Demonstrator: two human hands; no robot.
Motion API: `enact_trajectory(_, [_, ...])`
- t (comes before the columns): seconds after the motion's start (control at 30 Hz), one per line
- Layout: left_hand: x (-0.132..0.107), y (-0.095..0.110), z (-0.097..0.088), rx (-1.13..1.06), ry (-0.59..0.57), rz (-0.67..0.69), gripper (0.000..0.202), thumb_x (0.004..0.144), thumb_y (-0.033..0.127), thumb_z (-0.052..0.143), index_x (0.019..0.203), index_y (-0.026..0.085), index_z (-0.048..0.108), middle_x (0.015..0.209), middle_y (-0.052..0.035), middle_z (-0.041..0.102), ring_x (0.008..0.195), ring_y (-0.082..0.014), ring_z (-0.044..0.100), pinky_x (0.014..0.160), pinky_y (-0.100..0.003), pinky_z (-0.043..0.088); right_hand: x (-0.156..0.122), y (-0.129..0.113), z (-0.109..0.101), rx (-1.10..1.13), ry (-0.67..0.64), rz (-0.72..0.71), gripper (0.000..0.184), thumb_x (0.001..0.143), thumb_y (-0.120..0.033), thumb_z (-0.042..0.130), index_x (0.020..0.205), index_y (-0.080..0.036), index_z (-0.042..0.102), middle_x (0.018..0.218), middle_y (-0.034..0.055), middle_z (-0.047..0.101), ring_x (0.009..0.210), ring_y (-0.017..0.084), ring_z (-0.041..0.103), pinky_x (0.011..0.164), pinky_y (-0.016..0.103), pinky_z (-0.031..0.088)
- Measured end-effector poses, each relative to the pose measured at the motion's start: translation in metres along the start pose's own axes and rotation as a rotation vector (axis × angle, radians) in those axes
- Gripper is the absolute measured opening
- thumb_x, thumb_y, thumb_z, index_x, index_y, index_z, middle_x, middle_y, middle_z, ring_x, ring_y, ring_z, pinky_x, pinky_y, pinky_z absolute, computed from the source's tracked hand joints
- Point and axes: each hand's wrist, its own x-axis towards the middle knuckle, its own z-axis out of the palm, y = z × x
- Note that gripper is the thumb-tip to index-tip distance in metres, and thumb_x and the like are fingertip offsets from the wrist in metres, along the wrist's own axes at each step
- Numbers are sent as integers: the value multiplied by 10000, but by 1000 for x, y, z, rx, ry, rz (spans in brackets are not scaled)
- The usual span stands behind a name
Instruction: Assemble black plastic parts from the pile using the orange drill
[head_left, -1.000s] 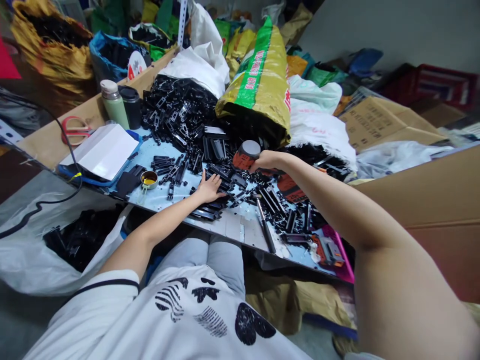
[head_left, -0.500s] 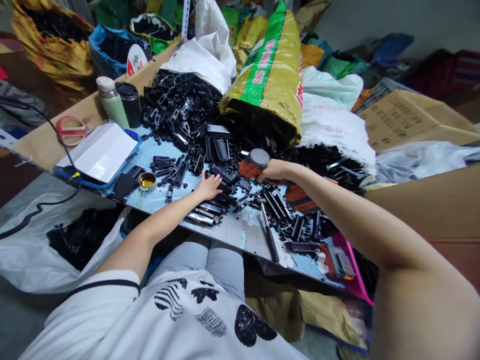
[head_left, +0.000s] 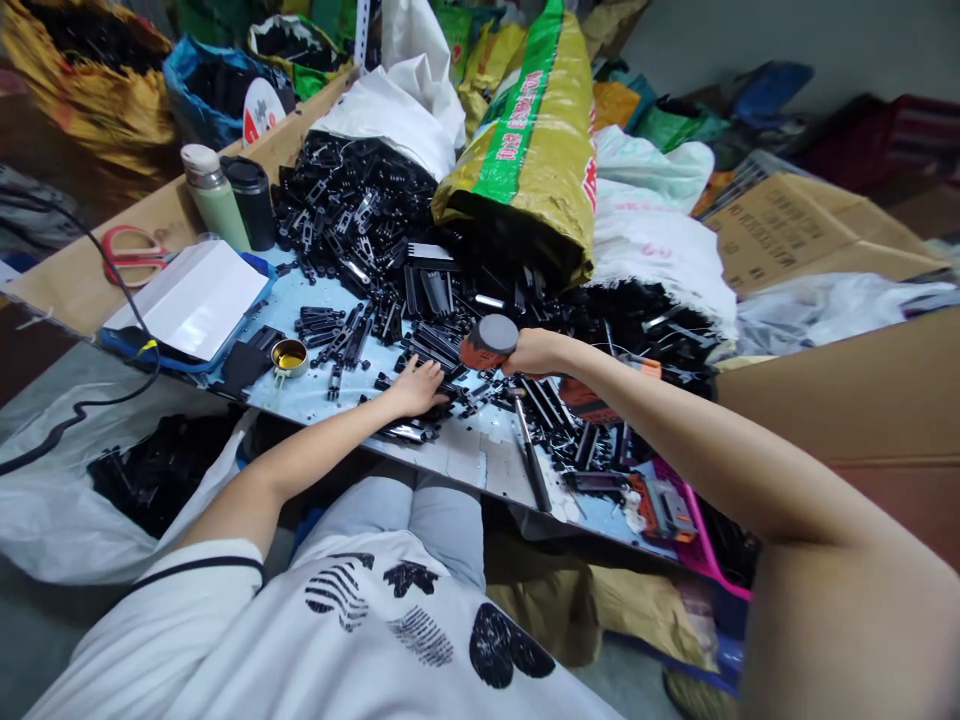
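Note:
My right hand is wrapped round the handle of an orange and grey cordless drill. The drill's round grey rear end faces me, and its bit is hidden. Low over a row of black plastic parts at the table's front, my left hand has its fingers bent down onto a black part. The fingertips are partly hidden among the parts. To the right of the row, a hammer lies with its handle towards me.
Heaped black parts spill from a white sack and a yellow sack. At left are red scissors, a green flask, a black cup and a small round tin. A pink basket stands at the right edge.
My left hand has come slightly nearer to me, and its spread fingers have bent down onto the parts. The drill in my right hand has shifted a little left and down in view.

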Motion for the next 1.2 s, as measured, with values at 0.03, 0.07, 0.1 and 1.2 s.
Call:
enact_trajectory(0.03, [-8, 7, 2, -16, -12, 9, 616, 933, 508, 331, 1349, 64, 427, 1429, -173, 389, 1359, -274, 286, 1132, -463, 127, -6, 0, 0, -16, -15, 3, 202, 592, -255, 660, 763, -149, 683, 629, 34, 624, 598, 172, 599, 494, 219, 425])
enact_trajectory(0.07, [-16, 13, 5, -31, -20, 4, 658, 925, 539, 321, 1349, 45, 425, 1432, -187, 379, 1362, -284, 280, 1127, -440, 157, -12, 0, 1, -13, -50, 12, 187, 605, -257, 648, 755, -149, 677, 620, 35, 618, 588, 169, 595, 494, 221, 422])
enact_trajectory(0.1, [-23, 17, 8, -43, -23, -12, 697, 917, 564, 316, 1353, 30, 415, 1440, -198, 359, 1368, -295, 266, 1123, -427, 173, -16, 0, 2, 7, -94, 24, 164, 615, -257, 635, 732, -147, 668, 595, 35, 606, 564, 166, 586, 488, 226, 420])
enact_trajectory(1.2, [-90, 38, 31, 47, 88, -147, 682, 863, 388, 474, 1419, 28, 310, 1502, -202, 216, 1411, -297, 157, 1144, -474, 104, -84, -67, 35, -164, -150, -146, 221, 632, -308, 644, 805, -189, 713, 777, 69, 681, 752, 230, 642, 569, 254, 438])
